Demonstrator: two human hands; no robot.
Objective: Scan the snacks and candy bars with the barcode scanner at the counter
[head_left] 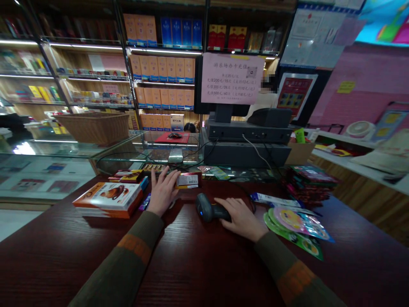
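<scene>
My left hand (pixel 163 191) has its fingers stretched and spread. Its fingertips are at the left end of a small box (pixel 189 181) whose barcode faces me; whether they press on it I cannot tell. Lower down, my right hand (pixel 242 216) is wrapped round the handle of a black barcode scanner (pixel 209 208), which rests on or just over the dark wooden counter (pixel 191 264). A small blue light glows on the scanner, its head pointing left. Left of my left hand lie stacked orange and white boxes (pixel 110 197) and a purple packet (pixel 145 202), partly hidden.
Right of my right hand lie colourful flat packages (pixel 297 226), a blue-white packet (pixel 276 199) and a stack of dark packets (pixel 311 183). Behind stand a monitor with a pink sign (pixel 228 85), a cash drawer (pixel 246 153) and a wicker basket (pixel 96 128). Two people are partly visible beyond.
</scene>
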